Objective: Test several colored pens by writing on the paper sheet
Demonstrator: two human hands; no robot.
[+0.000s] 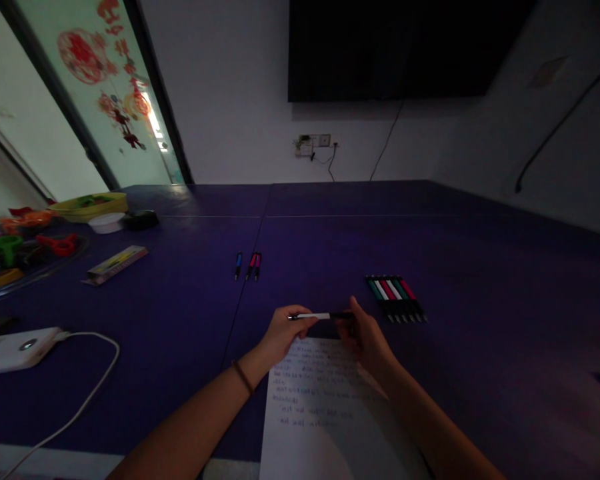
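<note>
A white and black pen lies level between my hands, above the top of a handwritten sheet of paper. My left hand pinches its white end. At the black end, my right hand has its fingers closed around the tip. To the right, several pens in green, white and red lie side by side in a row. Farther off, a blue pen lies near a red pen and a pink one.
On the left of the purple table are a white power bank with a cable, a small box, a yellow basket, a white lid, and a tray of colourful scissors. A screen hangs on the wall.
</note>
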